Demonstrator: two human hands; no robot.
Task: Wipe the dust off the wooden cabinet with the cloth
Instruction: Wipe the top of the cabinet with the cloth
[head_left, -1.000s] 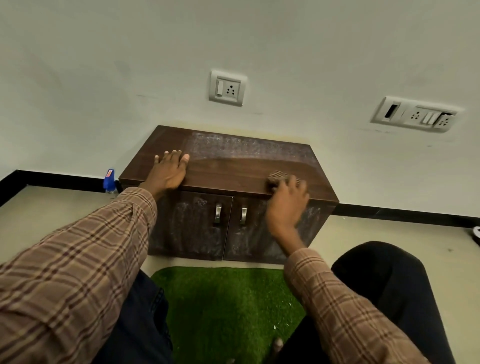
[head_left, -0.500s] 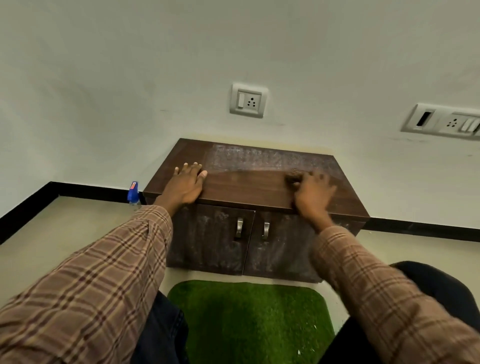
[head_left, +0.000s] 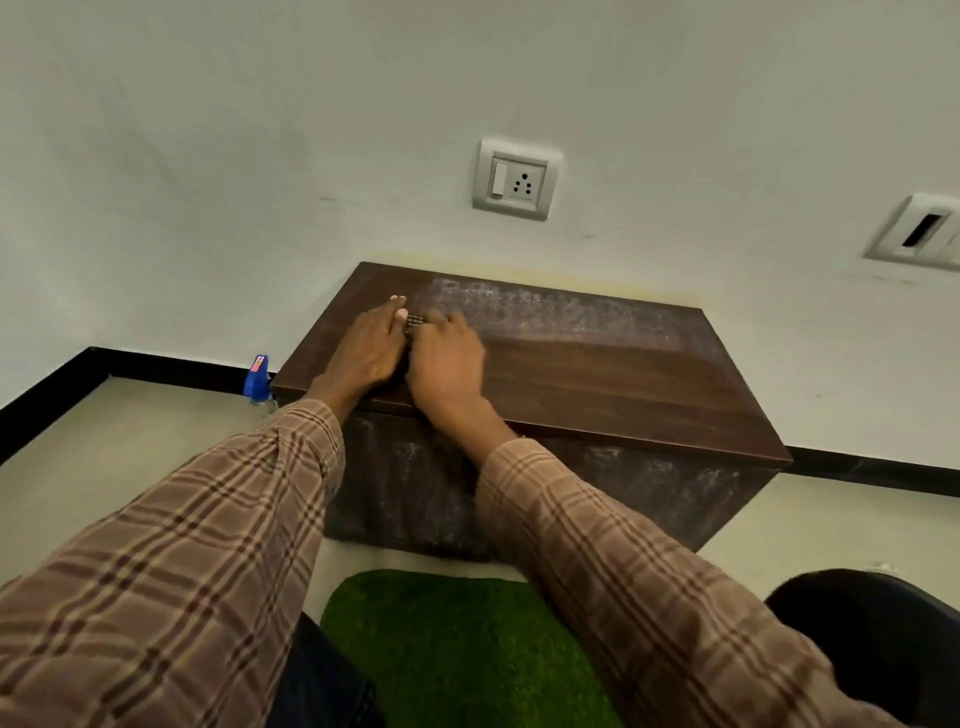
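Wooden cabinet (head_left: 597, 374) ×1 | cloth (head_left: 414, 323) ×1, right hand (head_left: 448, 364) gripping | left hand (head_left: 366, 348) flat

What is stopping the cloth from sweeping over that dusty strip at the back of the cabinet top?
Nothing visible. The cloth sits under the right hand, beside the left hand. The dusty strip on the cabinet runs rightward with no object on it.
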